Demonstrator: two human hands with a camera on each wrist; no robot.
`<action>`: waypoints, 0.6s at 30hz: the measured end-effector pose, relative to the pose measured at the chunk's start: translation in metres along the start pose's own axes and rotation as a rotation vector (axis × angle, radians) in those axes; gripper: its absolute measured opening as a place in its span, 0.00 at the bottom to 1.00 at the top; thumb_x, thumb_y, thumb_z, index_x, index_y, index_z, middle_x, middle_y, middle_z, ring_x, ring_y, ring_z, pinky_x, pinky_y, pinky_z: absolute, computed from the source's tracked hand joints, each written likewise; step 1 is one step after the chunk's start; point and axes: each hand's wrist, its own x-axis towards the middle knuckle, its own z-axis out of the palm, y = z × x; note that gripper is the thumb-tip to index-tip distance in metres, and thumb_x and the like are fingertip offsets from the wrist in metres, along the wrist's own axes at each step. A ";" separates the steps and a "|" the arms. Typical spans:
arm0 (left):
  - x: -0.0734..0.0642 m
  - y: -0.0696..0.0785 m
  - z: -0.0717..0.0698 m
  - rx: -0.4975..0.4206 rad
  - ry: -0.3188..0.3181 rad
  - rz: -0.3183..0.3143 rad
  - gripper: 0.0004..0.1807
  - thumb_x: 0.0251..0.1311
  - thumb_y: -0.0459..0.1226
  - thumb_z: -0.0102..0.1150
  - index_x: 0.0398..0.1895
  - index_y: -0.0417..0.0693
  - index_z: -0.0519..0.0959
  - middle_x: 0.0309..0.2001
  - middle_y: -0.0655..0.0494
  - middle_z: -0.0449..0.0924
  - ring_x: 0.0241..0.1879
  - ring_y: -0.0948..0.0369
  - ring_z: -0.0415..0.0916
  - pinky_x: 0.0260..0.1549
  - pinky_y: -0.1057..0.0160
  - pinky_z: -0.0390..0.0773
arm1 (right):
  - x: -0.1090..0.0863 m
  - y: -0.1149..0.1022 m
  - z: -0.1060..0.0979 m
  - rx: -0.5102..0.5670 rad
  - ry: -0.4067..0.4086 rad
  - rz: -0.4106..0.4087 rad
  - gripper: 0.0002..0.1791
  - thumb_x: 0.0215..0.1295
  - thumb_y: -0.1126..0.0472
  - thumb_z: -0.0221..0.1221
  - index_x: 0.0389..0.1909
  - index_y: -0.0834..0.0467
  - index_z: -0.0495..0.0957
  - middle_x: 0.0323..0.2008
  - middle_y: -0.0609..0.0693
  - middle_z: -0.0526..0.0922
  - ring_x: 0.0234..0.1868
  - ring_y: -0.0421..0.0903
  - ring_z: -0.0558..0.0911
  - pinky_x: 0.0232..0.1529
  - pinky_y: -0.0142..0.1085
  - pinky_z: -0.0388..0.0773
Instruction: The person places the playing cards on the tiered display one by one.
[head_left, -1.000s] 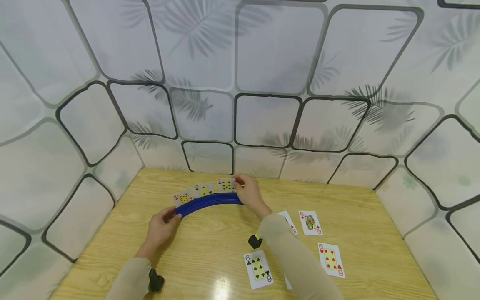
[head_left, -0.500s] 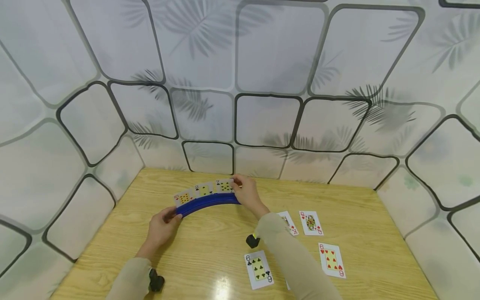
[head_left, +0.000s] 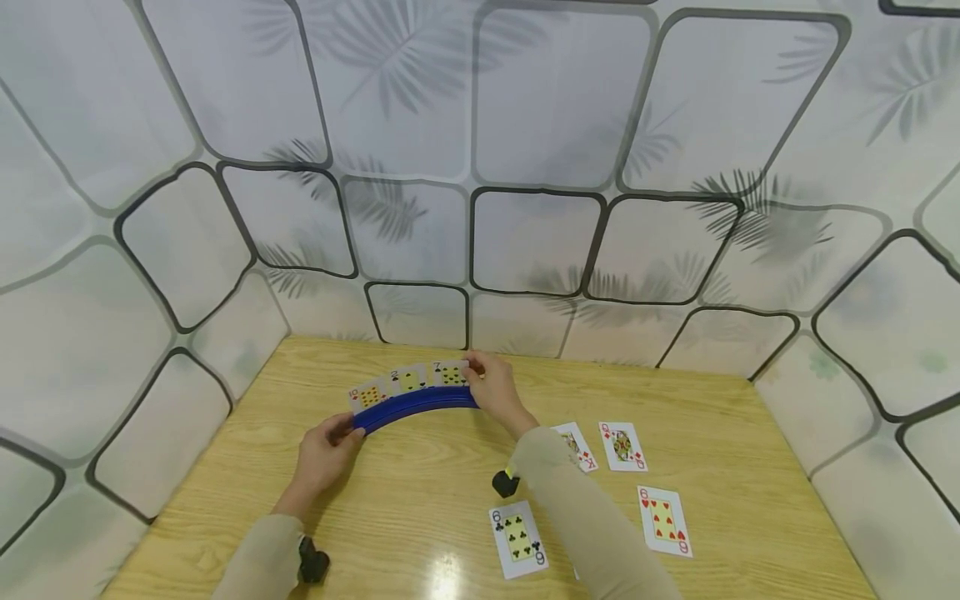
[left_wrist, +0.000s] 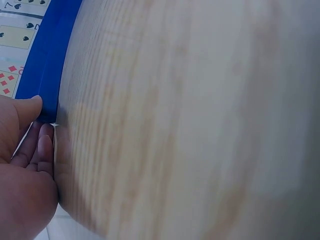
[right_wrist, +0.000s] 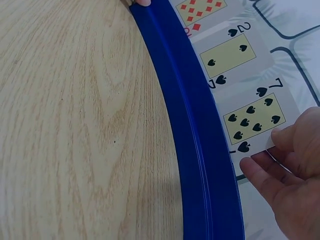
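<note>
A curved blue card holder [head_left: 412, 405] stands toward the back of the wooden table. My left hand [head_left: 324, 457] pinches its left end, thumb on the front face in the left wrist view. Upright in the holder are the ten of diamonds [head_left: 369, 395] and the two of spades [head_left: 408, 380]. To their right is the seven of spades [right_wrist: 254, 117], its lower edge at the holder's slot. My right hand [head_left: 498, 390] pinches the right edge of that card, thumb on its face. In the head view this hand covers the holder's right end.
Face up on the right of the table [head_left: 735, 500] lie the queen of diamonds [head_left: 622, 446], six of hearts [head_left: 663, 521] and six of clubs [head_left: 519, 540]. My right sleeve partly covers the king of diamonds [head_left: 576, 446]. A patterned wall [head_left: 525, 242] encloses the back and sides.
My right hand has shifted slightly left with the seven of spades, bringing it nearer the two of spades, and has barely moved since. My left hand has stayed on the card holder.
</note>
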 end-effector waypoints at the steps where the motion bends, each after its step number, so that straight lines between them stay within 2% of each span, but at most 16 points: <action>1: 0.000 0.000 0.000 -0.001 0.000 -0.002 0.23 0.75 0.35 0.61 0.68 0.31 0.76 0.55 0.34 0.85 0.50 0.51 0.82 0.42 0.73 0.77 | 0.000 0.000 0.000 -0.001 0.000 0.000 0.12 0.76 0.68 0.59 0.55 0.64 0.84 0.45 0.58 0.87 0.49 0.54 0.85 0.53 0.49 0.83; 18: 0.001 -0.001 0.001 -0.006 0.003 0.000 0.23 0.74 0.33 0.61 0.67 0.31 0.76 0.55 0.33 0.85 0.51 0.49 0.83 0.42 0.74 0.77 | 0.000 0.000 0.000 0.011 -0.003 0.018 0.11 0.77 0.67 0.59 0.55 0.63 0.84 0.46 0.57 0.87 0.50 0.54 0.85 0.54 0.48 0.84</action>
